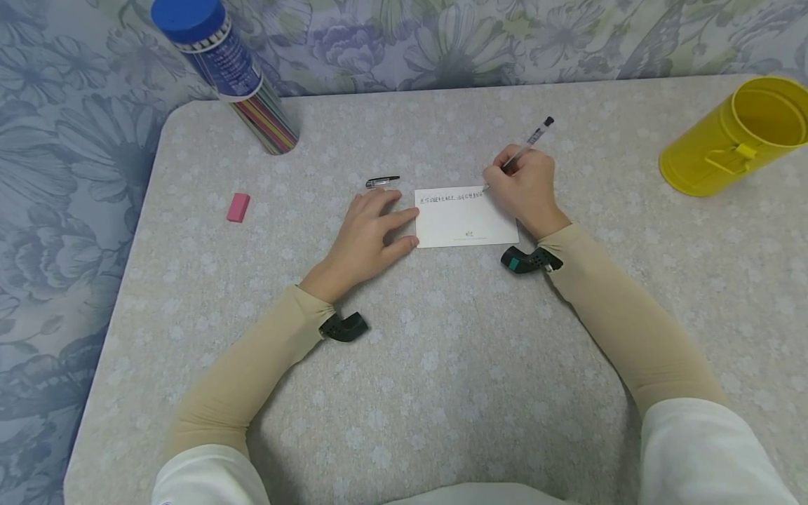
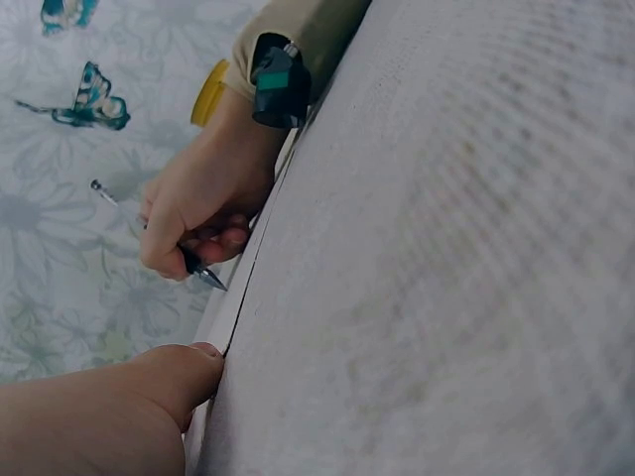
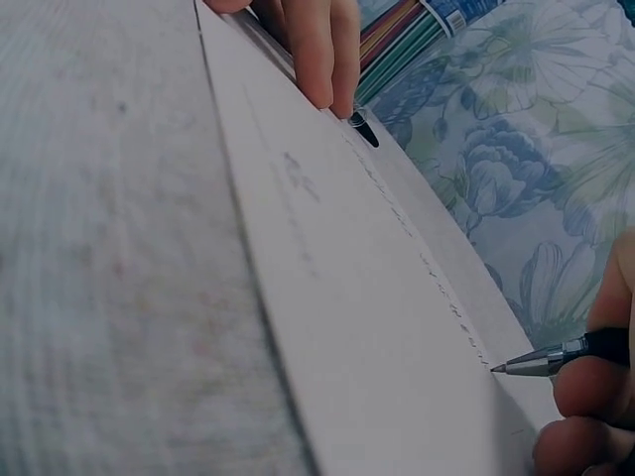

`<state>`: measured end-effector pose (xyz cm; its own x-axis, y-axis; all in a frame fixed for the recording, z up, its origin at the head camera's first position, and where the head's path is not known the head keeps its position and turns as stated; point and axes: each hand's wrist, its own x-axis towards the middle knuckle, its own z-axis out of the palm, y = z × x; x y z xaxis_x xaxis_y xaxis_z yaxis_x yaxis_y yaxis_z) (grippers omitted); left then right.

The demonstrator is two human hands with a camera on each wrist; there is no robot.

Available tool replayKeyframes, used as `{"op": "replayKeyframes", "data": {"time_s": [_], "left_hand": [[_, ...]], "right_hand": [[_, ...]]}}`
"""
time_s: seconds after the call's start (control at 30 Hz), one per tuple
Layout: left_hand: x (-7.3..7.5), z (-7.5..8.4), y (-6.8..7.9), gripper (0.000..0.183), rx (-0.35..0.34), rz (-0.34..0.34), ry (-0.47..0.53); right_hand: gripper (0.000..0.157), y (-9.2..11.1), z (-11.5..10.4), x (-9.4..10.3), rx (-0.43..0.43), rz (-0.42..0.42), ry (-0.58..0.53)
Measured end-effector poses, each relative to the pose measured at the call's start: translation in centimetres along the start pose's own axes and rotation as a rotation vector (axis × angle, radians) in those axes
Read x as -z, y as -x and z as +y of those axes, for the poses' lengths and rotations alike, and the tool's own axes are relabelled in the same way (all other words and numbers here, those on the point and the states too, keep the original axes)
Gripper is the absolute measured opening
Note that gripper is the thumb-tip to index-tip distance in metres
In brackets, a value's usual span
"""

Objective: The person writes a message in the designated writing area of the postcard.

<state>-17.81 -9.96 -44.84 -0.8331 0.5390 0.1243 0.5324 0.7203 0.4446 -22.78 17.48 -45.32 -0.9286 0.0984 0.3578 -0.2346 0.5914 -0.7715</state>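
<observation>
A white card (image 1: 467,217) lies on the table with one line of small dark handwriting along its top edge and a tiny printed mark near the bottom. My right hand (image 1: 527,186) grips a clear-barrelled pen (image 1: 536,135) with a black end. In the right wrist view the metal pen tip (image 3: 526,363) touches the card at the end of the written line. My left hand (image 1: 372,231) rests on the table, fingers spread, with thumb and index fingertip at the card's left edge. Just beyond its fingers lies a black-and-clear pen cap (image 1: 382,181).
A pink eraser (image 1: 238,207) lies to the left. At the back left stands a blue-lidded tube (image 1: 233,70) holding coloured sticks. A yellow cylindrical container (image 1: 701,151) stands at the right. Floral wallpaper (image 1: 454,42) borders the table's back edge.
</observation>
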Motion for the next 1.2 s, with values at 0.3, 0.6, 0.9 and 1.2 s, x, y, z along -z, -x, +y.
{"op": "replayKeyframes", "data": {"time_s": [0.3,0.6,0.9,1.2], "left_hand": [[-0.04,-0.04,-0.01,0.047,0.000,-0.004,-0.003],[-0.02,-0.05,0.03,0.047,-0.002,-0.002,-0.005],[0.05,0.00,0.03,0.048,0.002,-0.004,-0.002],[0.02,0.02,0.04,0.048,-0.001,0.000,0.000]], "right_hand": [[0.018,0.05,-0.07,0.08,0.016,-0.011,0.000],[0.017,0.05,-0.17,0.00,0.027,-0.002,-0.003],[0.017,0.05,-0.37,0.21,0.026,-0.033,0.014],[0.016,0.06,-0.27,0.10,0.006,-0.019,-0.005]]}}
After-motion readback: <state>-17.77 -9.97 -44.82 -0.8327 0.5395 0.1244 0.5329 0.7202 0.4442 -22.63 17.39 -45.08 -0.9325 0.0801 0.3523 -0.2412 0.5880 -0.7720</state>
